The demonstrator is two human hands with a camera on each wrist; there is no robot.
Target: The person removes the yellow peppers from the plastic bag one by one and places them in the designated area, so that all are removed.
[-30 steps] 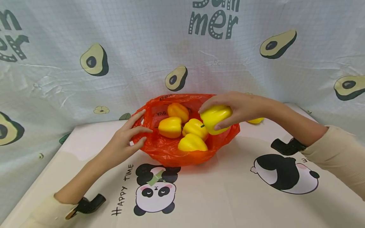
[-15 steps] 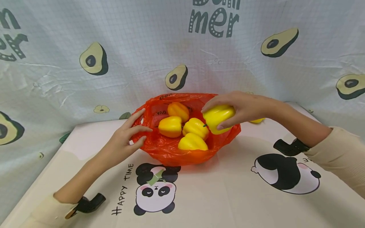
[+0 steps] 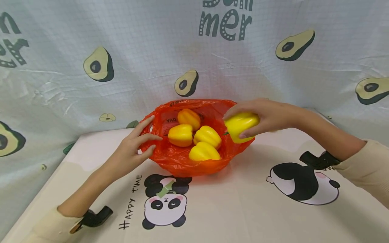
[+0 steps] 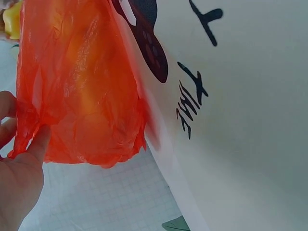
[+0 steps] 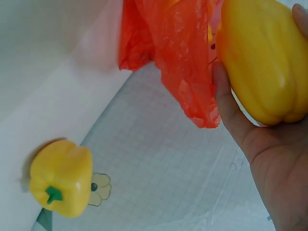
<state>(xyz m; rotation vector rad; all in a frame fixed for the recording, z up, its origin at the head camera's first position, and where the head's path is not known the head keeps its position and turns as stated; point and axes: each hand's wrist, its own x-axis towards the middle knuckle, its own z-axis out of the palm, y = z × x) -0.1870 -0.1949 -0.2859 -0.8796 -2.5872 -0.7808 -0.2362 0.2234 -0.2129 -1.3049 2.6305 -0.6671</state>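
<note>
A red plastic bag lies with its mouth spread wide on the table. Inside it sit several yellow bell peppers, one of them more orange. My left hand holds the bag's left edge, its fingers spread over the rim; in the left wrist view, the thumb lies against the red plastic. My right hand grips another yellow bell pepper over the bag's right side, green stem toward the bag. One loose yellow bell pepper rests on the table in the right wrist view.
The pale table cover carries printed pandas and lettering. Behind the bag hangs a light curtain with avocado prints, at the table's back edge.
My right hand has moved slightly right with the bell pepper. The loose pepper behind my right wrist is no longer seen in the head view. The left hand stays put.
</note>
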